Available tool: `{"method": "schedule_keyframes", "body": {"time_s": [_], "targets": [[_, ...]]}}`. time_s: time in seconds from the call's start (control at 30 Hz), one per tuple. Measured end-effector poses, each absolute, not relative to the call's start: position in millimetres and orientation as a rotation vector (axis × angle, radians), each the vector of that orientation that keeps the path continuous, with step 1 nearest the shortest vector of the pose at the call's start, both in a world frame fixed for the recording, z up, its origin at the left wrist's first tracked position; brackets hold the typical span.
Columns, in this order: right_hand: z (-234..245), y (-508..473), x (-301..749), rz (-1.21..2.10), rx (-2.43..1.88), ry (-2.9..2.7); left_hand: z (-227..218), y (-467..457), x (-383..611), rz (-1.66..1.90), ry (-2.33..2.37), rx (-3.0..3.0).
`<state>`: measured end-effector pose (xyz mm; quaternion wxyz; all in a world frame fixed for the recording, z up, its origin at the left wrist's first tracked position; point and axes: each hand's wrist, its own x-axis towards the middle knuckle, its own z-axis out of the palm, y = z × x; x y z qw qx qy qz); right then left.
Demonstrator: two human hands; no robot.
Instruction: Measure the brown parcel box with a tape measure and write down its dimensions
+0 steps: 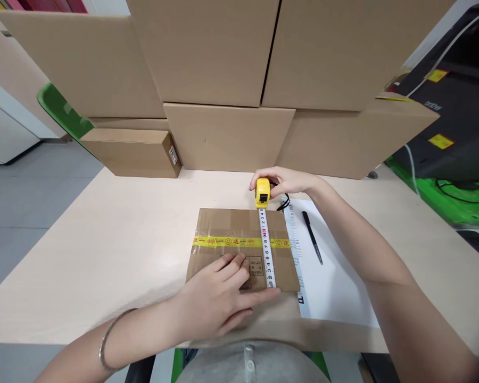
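Note:
A flat cardboard box (pixel 211 258) with yellow printed tape across it lies on the table in front of me. My right hand (pixel 285 180) grips a yellow tape measure (pixel 262 192) at the box's far edge; a black wrist cord hangs from it. The white blade (pixel 267 250) runs across the box top towards me, down to the near edge. My left hand (pixel 223 298) lies on the box's near side, fingers stretched out, the thumb or a finger touching the blade's near end. A bracelet circles my left wrist.
White printed paper (pixel 339 287) with a black pen (pixel 312 238) on it lies right of the box. Large cardboard boxes (pixel 207 53) stand stacked along the table's back. A smaller closed carton (pixel 135 154) sits at back left; a black machine (pixel 455 106) stands at right.

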<state>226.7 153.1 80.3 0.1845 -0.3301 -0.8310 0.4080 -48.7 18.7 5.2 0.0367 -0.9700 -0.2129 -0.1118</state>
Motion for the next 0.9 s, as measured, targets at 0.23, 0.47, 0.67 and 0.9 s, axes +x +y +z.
{"method": "schedule_keyframes", "body": {"time_s": [0.23, 0.47, 0.67, 0.9], "targets": [[73, 184, 206, 1.223, -0.773, -2.61, 1, 19, -48, -0.362, -0.659, -2.958], [71, 94, 218, 1.277, -0.826, -2.714, 10, 19, -54, -0.826, -0.823, -3.194], [55, 68, 257, 1.3, -1.253, -2.301, 0, 64, -96, -1.517, -2.076, -2.5], [3, 65, 275, 1.365, -1.451, -1.652, -30, 96, -109, -1.52, -2.225, -3.228]]}}
